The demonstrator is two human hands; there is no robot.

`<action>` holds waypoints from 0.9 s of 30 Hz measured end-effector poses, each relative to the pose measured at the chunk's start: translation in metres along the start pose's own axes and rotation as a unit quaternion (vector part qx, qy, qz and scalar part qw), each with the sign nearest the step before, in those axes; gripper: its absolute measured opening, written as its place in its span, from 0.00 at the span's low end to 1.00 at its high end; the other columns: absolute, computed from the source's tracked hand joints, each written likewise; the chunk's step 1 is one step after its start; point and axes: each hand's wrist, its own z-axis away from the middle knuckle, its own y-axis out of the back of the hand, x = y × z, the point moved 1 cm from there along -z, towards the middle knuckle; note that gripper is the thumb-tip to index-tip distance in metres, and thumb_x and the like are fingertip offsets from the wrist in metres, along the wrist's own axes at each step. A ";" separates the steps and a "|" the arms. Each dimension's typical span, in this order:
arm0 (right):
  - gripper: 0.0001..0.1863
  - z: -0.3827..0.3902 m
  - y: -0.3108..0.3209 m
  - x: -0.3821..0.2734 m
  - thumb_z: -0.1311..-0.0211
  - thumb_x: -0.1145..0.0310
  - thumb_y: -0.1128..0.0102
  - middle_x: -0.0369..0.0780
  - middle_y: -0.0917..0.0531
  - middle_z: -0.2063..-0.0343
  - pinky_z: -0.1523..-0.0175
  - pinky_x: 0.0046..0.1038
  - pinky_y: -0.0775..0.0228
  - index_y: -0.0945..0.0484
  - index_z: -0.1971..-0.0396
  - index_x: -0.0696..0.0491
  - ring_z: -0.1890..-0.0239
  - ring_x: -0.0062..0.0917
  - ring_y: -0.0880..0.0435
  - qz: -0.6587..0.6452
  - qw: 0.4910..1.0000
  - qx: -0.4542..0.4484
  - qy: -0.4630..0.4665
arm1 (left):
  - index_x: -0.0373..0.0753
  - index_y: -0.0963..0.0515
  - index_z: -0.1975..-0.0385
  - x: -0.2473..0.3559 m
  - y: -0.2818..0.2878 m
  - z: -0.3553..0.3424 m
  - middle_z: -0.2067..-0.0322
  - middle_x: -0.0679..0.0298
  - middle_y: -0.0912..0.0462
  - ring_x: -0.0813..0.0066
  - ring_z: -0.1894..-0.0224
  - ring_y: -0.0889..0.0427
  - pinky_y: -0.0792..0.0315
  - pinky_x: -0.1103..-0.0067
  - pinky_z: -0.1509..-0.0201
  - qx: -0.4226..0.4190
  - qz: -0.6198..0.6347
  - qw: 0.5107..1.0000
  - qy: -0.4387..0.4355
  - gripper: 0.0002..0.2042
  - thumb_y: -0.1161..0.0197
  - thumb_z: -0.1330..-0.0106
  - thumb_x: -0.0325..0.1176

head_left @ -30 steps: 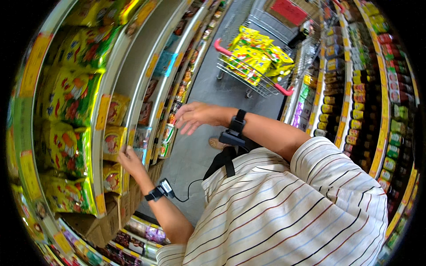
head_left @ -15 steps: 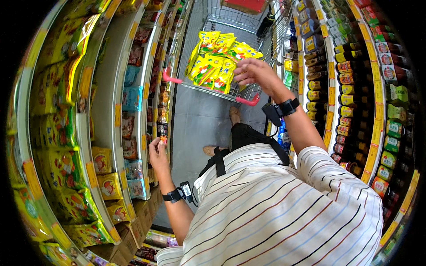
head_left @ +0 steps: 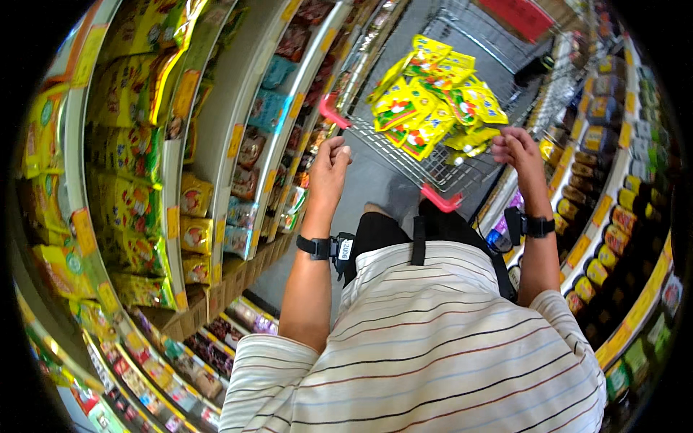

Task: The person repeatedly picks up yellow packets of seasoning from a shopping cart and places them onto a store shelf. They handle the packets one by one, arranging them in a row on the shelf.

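Observation:
My left hand [head_left: 330, 169] hangs just short of the red handle end [head_left: 333, 112] on the cart's left side. Its fingers curl inward with the thumb beside them, and nothing shows in them. My right hand [head_left: 517, 149] hovers over the right side of the wire shopping cart [head_left: 390, 150]. Its fingers are also curled, no object visible in them, the tips close to the heap of yellow packets [head_left: 426, 101]. These glossy packets, with green and red print, lie piled at the near end of the cart.
Shelves of yellow bags [head_left: 130, 159] rise close on my left, with smaller blue packets [head_left: 271, 108] beyond. Rows of dark jars [head_left: 586, 289] line the right shelves. Another red handle end [head_left: 440, 198] juts toward my legs. A red panel [head_left: 518, 18] sits at the cart's far end.
My view has turned, so the cart appears farther right. My left hand has come away from the left shelf toward the handle. My right hand's fingers have curled in beside the packets.

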 end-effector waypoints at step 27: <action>0.07 -0.019 0.022 0.033 0.36 0.73 0.50 0.37 0.31 0.78 0.81 0.26 0.30 0.38 0.63 0.54 0.87 0.24 0.26 0.133 0.961 0.237 0.045 | 0.36 0.26 0.53 -0.077 0.046 -0.064 0.65 0.67 0.22 0.79 0.66 0.22 0.29 0.82 0.66 -0.095 0.068 0.975 0.190 0.16 0.43 0.31 0.42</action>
